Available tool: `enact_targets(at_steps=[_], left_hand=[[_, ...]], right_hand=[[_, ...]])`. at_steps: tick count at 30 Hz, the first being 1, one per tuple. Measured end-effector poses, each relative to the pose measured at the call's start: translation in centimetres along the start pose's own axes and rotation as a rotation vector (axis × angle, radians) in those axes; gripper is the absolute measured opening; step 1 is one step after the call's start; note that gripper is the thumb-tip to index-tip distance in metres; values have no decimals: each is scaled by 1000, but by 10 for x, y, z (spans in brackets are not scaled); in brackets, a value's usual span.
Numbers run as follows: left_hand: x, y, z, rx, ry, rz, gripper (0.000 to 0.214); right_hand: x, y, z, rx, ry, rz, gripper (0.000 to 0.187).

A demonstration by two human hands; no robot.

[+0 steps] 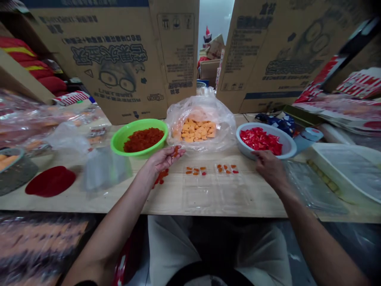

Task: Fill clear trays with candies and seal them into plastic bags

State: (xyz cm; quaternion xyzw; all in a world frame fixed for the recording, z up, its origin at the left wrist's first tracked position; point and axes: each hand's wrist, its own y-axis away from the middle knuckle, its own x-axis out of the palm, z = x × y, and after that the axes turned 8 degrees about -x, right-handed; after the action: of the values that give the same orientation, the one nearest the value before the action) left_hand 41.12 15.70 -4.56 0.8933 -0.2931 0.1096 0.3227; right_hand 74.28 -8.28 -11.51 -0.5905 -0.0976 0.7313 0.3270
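So here's what we've got for the person's own look. Both forearms (pixel 119 222) are bare, slim at the wrist and wider toward the near edge. Left fingers (pixel 168 151) and right fingers (pixel 262 155) are bare too, pretty slender from what we can see. A scrap of black sleeve (pixel 85 283) just peeks in at the near left. Down below we've got pale off-white trousers (pixel 172 246), kinda loose and creased. At the near middle there's a curved black band (pixel 181 274) around a greyish patch (pixel 205 281), too blurry for us to make out.
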Motion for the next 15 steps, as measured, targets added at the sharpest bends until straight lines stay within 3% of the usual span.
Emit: enact_targets(at_steps=[6, 11, 13, 15], left_hand=[[-12, 11, -21, -25, 65, 43, 26], [-24, 15, -36, 26, 3, 21, 22], [-29, 13, -45, 147, -113, -83, 17], [-38, 11, -57, 346, -303, -304, 14]], right_hand=[[-21, -22, -33, 84, 85, 38, 37], [-17, -41, -58, 173, 104, 163, 37], [-13, -52, -62, 217, 97, 228, 38], [-10, -61, -62, 275, 91, 274, 39]])
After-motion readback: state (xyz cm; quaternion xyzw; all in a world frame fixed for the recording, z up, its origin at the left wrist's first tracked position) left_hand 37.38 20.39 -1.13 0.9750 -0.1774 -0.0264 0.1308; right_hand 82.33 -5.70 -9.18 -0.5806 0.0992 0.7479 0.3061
